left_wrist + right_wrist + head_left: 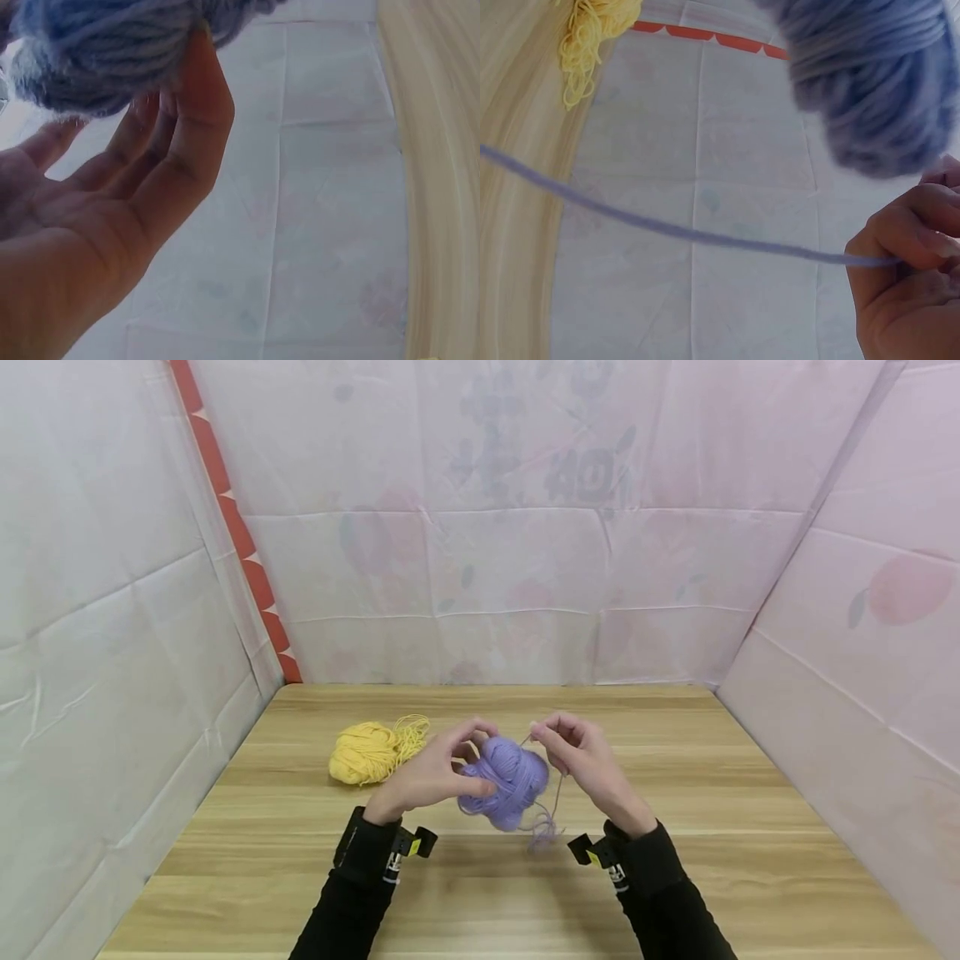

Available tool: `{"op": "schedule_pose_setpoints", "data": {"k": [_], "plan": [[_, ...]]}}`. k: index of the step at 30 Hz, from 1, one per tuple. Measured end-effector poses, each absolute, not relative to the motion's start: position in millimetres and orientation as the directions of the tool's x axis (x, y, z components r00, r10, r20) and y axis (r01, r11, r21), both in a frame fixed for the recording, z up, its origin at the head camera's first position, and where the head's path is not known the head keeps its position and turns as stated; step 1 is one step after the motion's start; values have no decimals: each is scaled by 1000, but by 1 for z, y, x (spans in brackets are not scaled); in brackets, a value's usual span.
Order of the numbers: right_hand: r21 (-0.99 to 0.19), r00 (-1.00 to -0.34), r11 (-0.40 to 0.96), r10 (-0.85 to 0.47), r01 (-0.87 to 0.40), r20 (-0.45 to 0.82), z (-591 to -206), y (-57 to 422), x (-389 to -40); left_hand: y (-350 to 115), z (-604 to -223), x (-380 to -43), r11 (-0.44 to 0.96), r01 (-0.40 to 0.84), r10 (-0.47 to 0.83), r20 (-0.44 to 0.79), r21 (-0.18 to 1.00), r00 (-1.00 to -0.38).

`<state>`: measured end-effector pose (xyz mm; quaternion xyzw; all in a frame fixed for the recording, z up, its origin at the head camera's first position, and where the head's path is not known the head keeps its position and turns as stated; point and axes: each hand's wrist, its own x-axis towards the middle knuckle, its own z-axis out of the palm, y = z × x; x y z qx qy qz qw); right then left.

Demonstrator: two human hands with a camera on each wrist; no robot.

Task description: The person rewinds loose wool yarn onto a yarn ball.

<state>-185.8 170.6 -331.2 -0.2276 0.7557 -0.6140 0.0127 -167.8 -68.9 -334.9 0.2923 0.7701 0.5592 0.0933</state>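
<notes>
A ball of purple yarn (508,781) is held above the table by my left hand (438,768), its fingers and thumb curled around the ball's left side. In the left wrist view the fingertips of the left hand (142,172) press into the purple yarn ball (105,60). My right hand (588,764), just right of the ball, pinches a strand of purple yarn (558,797). The right wrist view shows that strand (690,234) running taut into the curled fingers of the right hand (911,255). A loose purple tangle (543,831) hangs below the ball.
A yellow yarn ball (366,753) with loose loops lies on the wooden table (480,893), left of the left hand. Pale printed sheets (510,560) enclose the table at the back and both sides. A red strip (236,527) runs along the back left corner.
</notes>
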Motion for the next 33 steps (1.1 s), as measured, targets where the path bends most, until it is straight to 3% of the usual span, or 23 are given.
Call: {"op": "schedule_pose_setpoints", "data": {"k": [9,16,23,33], "plan": [[-897,-859,155,-392,-414,329,-327,170,-178,-66,-337,-169,213,277,368,186,937,-911],[-853,-790,134,-470,-504,393,-327,166,-174,-65,-334,-170,190,230,197,193,954,-961],[-822,-750,138,-514,-552,417,-329,162,-173,-64,-333,-171,67,242,83,236,968,-968],[-844,-734,148,-584,-515,346,-336,156,-177,-67,-332,-170,-195,219,63,235,956,-970]]}}
